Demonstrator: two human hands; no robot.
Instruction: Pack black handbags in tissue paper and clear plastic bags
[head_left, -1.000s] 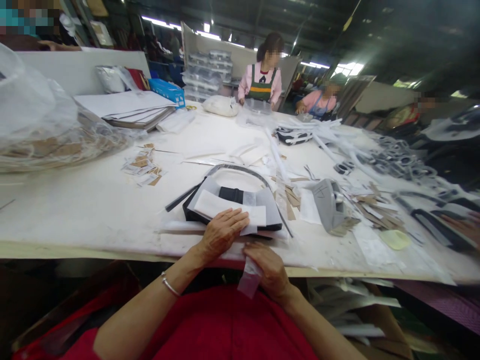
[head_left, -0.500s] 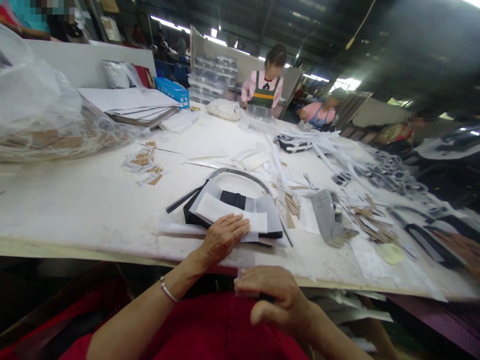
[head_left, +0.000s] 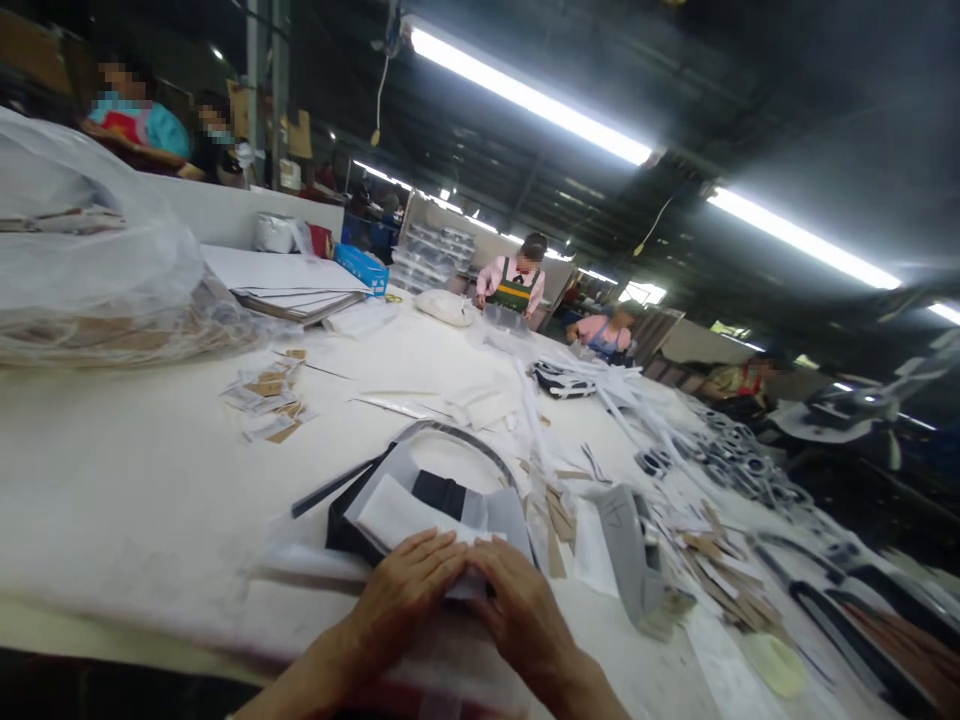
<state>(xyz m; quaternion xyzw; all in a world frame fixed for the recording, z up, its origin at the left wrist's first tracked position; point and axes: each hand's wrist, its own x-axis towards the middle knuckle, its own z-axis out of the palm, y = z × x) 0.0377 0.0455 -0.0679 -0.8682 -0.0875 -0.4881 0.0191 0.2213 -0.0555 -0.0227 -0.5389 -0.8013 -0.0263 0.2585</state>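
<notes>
A black handbag lies flat near the table's front edge, partly covered by grey sheeting and a folded white packing sheet. Its curved handle, covered in clear film, arches over the table behind it. My left hand rests on the white sheet with its fingers stretched out and its thumb hidden. Beside it, my right hand curls over the bag's near edge, fingers on top and thumb lower down. The fingertips of both hands nearly meet. Whatever lies under my right palm is hidden.
A grey moulded piece and cardboard scraps lie to the right. Paper tags are scattered at left, near a big clear plastic bag. Flat sheets and a blue box stand farther back. Co-workers are across the table.
My right hand has moved up from the table's edge, where it held a clear strip, onto the bag beside my left hand. The camera has tilted upward.
</notes>
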